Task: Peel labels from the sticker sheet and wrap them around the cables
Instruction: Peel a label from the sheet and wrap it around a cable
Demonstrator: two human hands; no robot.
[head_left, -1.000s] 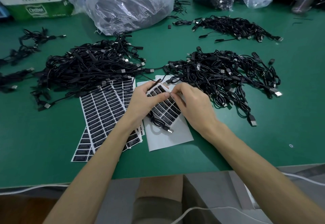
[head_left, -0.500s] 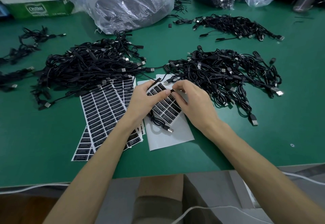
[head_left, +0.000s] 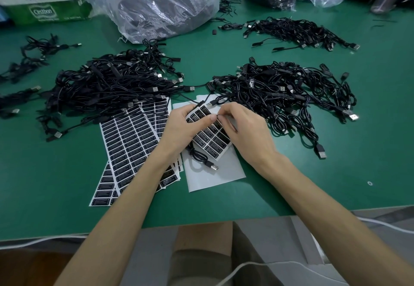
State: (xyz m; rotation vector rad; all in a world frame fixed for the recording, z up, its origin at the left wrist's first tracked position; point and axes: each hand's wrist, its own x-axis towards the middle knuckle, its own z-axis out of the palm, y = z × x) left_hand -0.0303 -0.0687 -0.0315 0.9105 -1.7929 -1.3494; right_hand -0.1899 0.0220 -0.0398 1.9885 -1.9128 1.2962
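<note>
Green matte covering spreads over the table (head_left: 67, 173), smooth and flat up to its near edge. Near the middle, the left hand (head_left: 181, 131) grips a small sticker sheet (head_left: 212, 137), thumb pressed flat on its face and fingers curled behind it. The sheet is glossy white backing set with rows of black rectangular labels in fine white print, and it is held tilted just above the table. The right hand (head_left: 248, 133) meets it from the other side, thumb and forefinger closed together on a label (head_left: 218, 115) at the sheet's upper part; how far that label is lifted cannot be told.

A thin black cable (head_left: 197, 158) loops out from under the left hand, its metal plug lying on a blank, pale grey backing sheet (head_left: 215, 178). To the left, full label sheets (head_left: 132, 137) lie fanned and overlapping. Two tangled heaps of black cables sit behind the hands, one to the left (head_left: 107, 83) and one to the right (head_left: 280, 92), with a smaller heap (head_left: 291, 32) farther back. A crinkled clear plastic bag (head_left: 161, 5) and a green-and-white cardboard box (head_left: 44, 0) stand along the far edge.
</note>
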